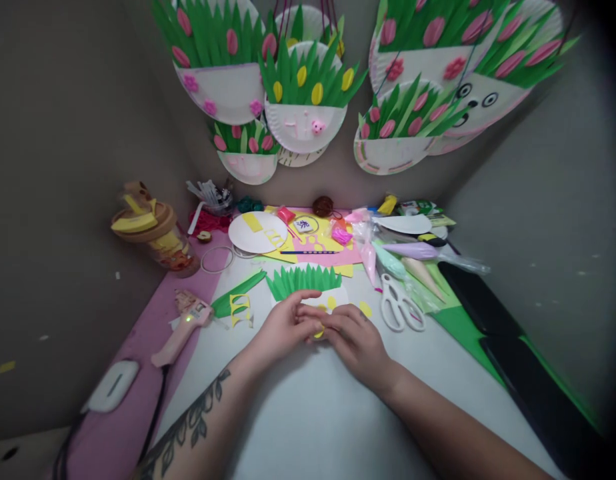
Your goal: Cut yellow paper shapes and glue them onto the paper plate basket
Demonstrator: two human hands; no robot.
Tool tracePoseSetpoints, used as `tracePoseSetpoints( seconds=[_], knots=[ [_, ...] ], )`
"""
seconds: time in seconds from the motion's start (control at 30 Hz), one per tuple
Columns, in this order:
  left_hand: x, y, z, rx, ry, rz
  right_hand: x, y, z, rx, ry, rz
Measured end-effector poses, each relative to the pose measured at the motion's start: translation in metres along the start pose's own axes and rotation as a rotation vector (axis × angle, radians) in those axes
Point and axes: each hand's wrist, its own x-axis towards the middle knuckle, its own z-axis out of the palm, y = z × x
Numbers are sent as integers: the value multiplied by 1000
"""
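My left hand and my right hand meet over the white table, fingertips pressed together around a small yellow paper piece. Both hands pinch it. Just beyond the fingers lies a white paper plate half topped with a green paper grass fringe. Small yellow oval cut-outs lie on and beside that plate. My left forearm carries a dark tattoo.
A pink glue gun lies at the left, white scissors at the right. A white plate, yellow and pink sheets, pastel piping bags and a jar crowd the back. Decorated plates hang on the wall.
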Motion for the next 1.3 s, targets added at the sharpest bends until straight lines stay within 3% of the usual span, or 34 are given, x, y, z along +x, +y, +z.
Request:
tracePoseSetpoints(
  seconds=[0.2, 0.43, 0.57, 0.77, 1.03, 1.3],
  knots=[
    [-1, 5, -3, -18, 52, -24, -3, 4, -1, -30, -1, -41],
    [-5, 7, 5, 172, -9, -30, -5, 6, -8, -272, 24, -112],
    [-5, 7, 8, 143, 45, -26, -5, 4, -8, -287, 38, -111],
    [-5, 5, 12, 125, 155, 115, -6, 1, -7, -79, 77, 12],
    [-8, 2, 17, 170, 151, 221, -6, -2, -6, 309, 83, 289],
    [-9, -3, 18, 238, 172, 312, -10, -5, -11, 297, 153, 275]
  ],
)
